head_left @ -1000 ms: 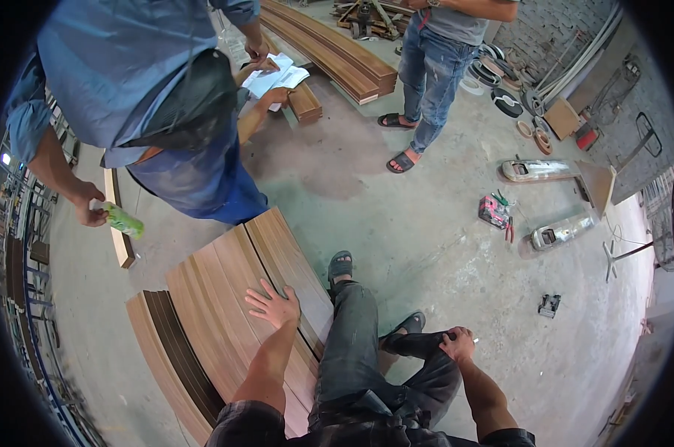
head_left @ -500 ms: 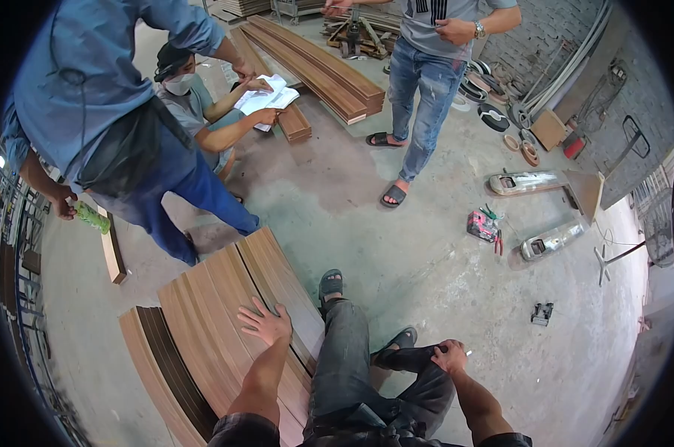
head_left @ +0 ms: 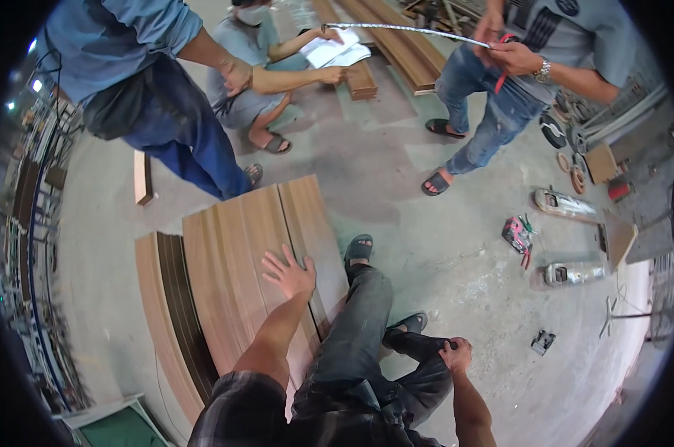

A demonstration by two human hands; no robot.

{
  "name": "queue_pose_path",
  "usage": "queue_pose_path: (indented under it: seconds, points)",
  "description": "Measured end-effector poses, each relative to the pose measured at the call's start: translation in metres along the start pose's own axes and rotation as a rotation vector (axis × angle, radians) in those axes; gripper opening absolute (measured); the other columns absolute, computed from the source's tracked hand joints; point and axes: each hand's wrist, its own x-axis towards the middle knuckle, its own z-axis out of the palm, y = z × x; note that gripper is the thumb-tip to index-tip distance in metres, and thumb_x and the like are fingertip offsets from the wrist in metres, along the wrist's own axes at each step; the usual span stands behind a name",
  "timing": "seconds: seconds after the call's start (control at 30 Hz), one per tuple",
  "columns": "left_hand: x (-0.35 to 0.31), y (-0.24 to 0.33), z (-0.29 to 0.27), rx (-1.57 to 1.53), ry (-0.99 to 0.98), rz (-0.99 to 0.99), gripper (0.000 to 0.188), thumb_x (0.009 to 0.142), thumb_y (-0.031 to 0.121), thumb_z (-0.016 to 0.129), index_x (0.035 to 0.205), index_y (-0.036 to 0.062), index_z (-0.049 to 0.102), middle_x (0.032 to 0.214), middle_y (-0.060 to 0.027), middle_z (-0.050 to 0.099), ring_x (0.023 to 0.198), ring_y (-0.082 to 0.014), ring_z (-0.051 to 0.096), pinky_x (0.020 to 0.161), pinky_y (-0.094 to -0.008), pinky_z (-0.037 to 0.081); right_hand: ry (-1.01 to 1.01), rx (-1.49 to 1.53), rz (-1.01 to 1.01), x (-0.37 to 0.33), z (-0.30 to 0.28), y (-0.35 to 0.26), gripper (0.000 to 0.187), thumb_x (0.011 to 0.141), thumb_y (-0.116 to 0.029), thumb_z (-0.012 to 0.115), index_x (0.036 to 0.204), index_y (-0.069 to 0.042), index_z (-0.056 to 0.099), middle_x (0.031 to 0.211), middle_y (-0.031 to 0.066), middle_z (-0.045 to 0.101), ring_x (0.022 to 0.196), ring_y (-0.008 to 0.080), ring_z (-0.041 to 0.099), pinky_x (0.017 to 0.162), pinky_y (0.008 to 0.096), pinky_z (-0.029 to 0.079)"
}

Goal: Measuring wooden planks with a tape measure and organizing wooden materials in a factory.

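Observation:
My left hand (head_left: 289, 274) lies flat with fingers spread on a stack of brown wood-grain boards (head_left: 233, 261). A dark gap runs lengthwise between the boards beside it. My right hand (head_left: 457, 355) rests on my bent right knee, its fingers curled. A small pale spot shows at those fingers, too small to name. Another stack of curved-looking boards (head_left: 154, 298), with dark grooved edges, sits left of the first. At the upper right, a standing person (head_left: 493, 112) holds a long pale strip (head_left: 404, 28) like a measuring tape, with something red in the hand.
A crouching person (head_left: 251, 74) holds white papers (head_left: 333, 51) near long stacked boards (head_left: 404, 45). Someone in blue (head_left: 173, 112) stands at the left. Pliers and a pink-black box (head_left: 516, 235), metal housings (head_left: 571, 205) and a small dark part (head_left: 543, 342) lie on the right floor.
The whole view has shifted, so the scene sits further right. The person at upper right now has the pale strip stretched leftward. The person in blue has drawn a hand back from the papers.

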Motion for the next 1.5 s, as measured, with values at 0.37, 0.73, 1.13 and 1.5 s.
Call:
queue_pose_path:
  seconds: [0.37, 0.73, 1.13, 1.5]
  points:
    - [0.002, -0.006, -0.005, -0.030, -0.054, -0.012, 0.069, 0.077, 0.045, 0.038, 0.134, 0.0138, 0.016, 0.137, -0.0236, 0.000, 0.126, -0.0399, -0.004, 0.096, -0.0579, -0.002, -0.002, 0.014, -0.067, -0.003, 0.004, -0.003, 0.021, 0.064, -0.024, 0.066, 0.079, -0.011, 0.058, 0.093, 0.0057, 0.055, 0.094, 0.0274, 0.047, 0.081, 0.0363, 0.040]
    - [0.003, -0.006, -0.001, -0.037, -0.022, -0.002, 0.069, 0.078, 0.046, 0.036, 0.134, 0.0134, 0.014, 0.137, -0.0230, 0.001, 0.126, -0.0393, -0.003, 0.097, -0.0569, -0.001, 0.002, 0.019, -0.081, 0.001, 0.009, 0.003, 0.021, 0.064, -0.023, 0.065, 0.080, -0.010, 0.058, 0.091, 0.0069, 0.055, 0.090, 0.0277, 0.048, 0.080, 0.0367, 0.040]
    - [0.003, -0.007, -0.001, -0.037, -0.026, -0.011, 0.068, 0.078, 0.046, 0.036, 0.134, 0.0142, 0.016, 0.137, -0.0237, 0.002, 0.127, -0.0386, -0.003, 0.097, -0.0556, -0.001, -0.009, -0.020, -0.100, 0.003, 0.007, -0.002, 0.026, 0.064, -0.026, 0.063, 0.083, -0.009, 0.057, 0.092, 0.0094, 0.054, 0.093, 0.0298, 0.046, 0.080, 0.0394, 0.040]
    - [-0.002, 0.031, 0.012, 0.190, 0.007, -0.004, 0.066, 0.078, 0.045, 0.042, 0.133, 0.0174, 0.018, 0.137, -0.0222, 0.009, 0.127, -0.0352, 0.007, 0.099, -0.0512, 0.011, -0.115, 0.107, -0.246, 0.044, -0.004, 0.010, 0.033, 0.063, -0.032, 0.061, 0.086, -0.010, 0.056, 0.097, 0.0091, 0.052, 0.093, 0.0313, 0.045, 0.074, 0.0449, 0.041]
